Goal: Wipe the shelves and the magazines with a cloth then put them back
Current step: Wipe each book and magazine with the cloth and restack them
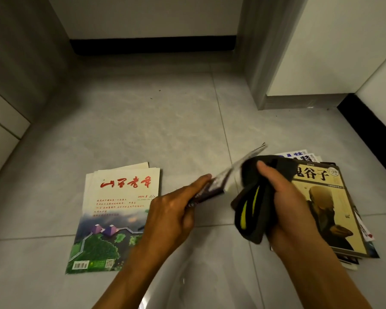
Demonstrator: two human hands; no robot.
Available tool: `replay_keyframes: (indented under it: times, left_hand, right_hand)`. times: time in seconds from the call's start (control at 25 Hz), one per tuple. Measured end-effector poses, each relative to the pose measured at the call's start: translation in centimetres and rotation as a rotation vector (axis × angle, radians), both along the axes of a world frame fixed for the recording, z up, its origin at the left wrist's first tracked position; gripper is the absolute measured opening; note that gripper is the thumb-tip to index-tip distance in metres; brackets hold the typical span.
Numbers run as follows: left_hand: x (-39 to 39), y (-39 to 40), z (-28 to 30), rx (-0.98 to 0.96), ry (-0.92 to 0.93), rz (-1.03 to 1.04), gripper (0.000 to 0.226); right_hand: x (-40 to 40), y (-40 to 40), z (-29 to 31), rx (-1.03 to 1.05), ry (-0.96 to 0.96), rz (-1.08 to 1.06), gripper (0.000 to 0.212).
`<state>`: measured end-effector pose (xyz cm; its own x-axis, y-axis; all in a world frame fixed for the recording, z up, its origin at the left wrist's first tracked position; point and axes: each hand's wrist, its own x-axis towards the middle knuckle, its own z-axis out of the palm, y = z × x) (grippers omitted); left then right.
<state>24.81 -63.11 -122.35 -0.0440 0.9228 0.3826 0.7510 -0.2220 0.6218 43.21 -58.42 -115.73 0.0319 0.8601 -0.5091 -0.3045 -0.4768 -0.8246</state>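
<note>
A magazine stood edge-on, gripped by the left hand; at its three o'clock, the right hand clutched a dark cloth against it.

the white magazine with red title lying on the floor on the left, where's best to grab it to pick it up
Probably the right long edge of the white magazine, coming from the right. It lies flat on the floor tiles atop a few others, so thin fingers must slide under an edge, and that one lies nearest the left hand.
</note>
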Motion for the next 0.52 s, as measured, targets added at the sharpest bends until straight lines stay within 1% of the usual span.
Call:
replay_keyframes:
  times: [0.04, 0.08, 0.12, 0.16, 0.2, 0.24, 0.28, 0.32, 0.4, 0.48, 0.52]
  left_hand:
    - [-0.1, 0.1, 0.6, -0.059, -0.08, 0.029, 0.066]
    - [-0.2, 0.1, 0.9, -0.114, -0.139, 0.032, 0.064]
    - [-0.1, 0.1, 1.1, -0.13, -0.165, 0.003, 0.061]
    - [0.2, 0.1, 1.3, -0.131, -0.179, -0.043, 0.056]
    - [0.5, 0.1, 1.1, -0.132, -0.208, -0.079, 0.053]
    - [0.6, 0.0, 1.1, -0.142, -0.255, -0.102, 0.052]
    - [0.4, -0.1, 1.2, -0.144, -0.302, -0.1, 0.054]
    - [0.3, -0.3, 1.7, -0.149, -0.339, -0.1, 0.052]
    - [0.2, -0.3, 2.2, -0.195, -0.384, -0.102, 0.038]
    - [0.3, -0.4, 2.5, -0.241, -0.495, -0.047, 0.028]
    - [0.4, -0.5, 2.4, -0.259, -0.572, 0.012, 0.025]
  right_hand:
    - [-0.1, -0.2, 0.1, 0.132, -0.139, -0.074, 0.034]
    - [-0.5, -0.6, 0.2, 0.328, -0.327, -0.065, 0.043]
    - [-1.2, -1.1, 0.2, 0.588, -0.521, 0.047, 0.05]
    - [-2.0, -1.5, 0.1, 0.841, -0.718, 0.186, 0.054]
    - [-2.5, -1.8, -0.4, 1.003, -0.881, 0.305, 0.055]
    - [-2.6, -1.7, -1.1, 1.075, -1.01, 0.363, 0.056]
    - [-2.2, -1.0, -1.6, 1.081, -1.074, 0.357, 0.056]
    - [-1.4, 0.1, -2.0, 1.027, -1.099, 0.312, 0.056]
    - [1.4, 3.3, -3.9, 0.823, -1.142, 0.232, 0.05]
    - [4.1, 6.4, -5.5, 0.571, -1.27, 0.297, 0.047]
    - [4.9, 7.2, -6.3, 0.495, -1.248, 0.312, 0.045]
